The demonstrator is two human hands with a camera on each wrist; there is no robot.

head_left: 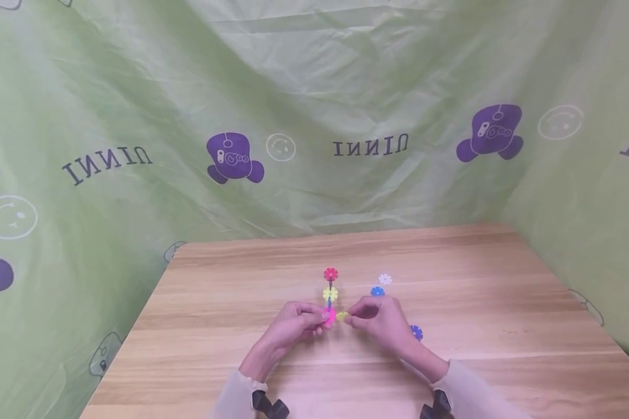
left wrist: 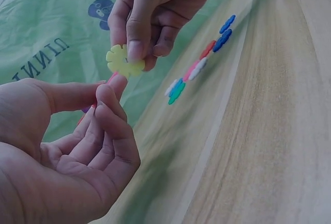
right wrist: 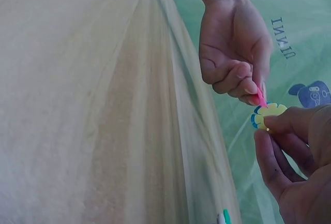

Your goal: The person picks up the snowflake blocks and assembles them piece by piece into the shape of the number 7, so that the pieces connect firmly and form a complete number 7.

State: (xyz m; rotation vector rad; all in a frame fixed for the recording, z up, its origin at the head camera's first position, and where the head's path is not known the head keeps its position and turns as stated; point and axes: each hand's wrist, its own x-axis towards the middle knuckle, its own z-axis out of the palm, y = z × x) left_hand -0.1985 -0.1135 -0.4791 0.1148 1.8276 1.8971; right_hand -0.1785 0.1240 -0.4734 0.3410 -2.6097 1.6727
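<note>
My left hand (head_left: 293, 326) pinches a pink disc (head_left: 330, 316) between thumb and fingers. Above it rises a joined column with a blue piece, a yellow disc (head_left: 330, 294) and a red disc (head_left: 331, 274) at the top. My right hand (head_left: 380, 320) pinches a separate-looking yellow disc (left wrist: 124, 61) at the pink disc's edge. In the left wrist view the two discs meet at their rims; whether they are locked together I cannot tell. The right wrist view shows the yellow disc (right wrist: 272, 111) with a blue piece behind it.
On the wooden table (head_left: 215, 291), a white disc (head_left: 385, 279) and a blue disc (head_left: 378, 291) lie beyond my right hand, and a dark blue disc (head_left: 416, 332) lies beside its wrist. The left wrist view shows several more discs, including a green one (left wrist: 177, 93). Green cloth (head_left: 304, 192) hangs behind.
</note>
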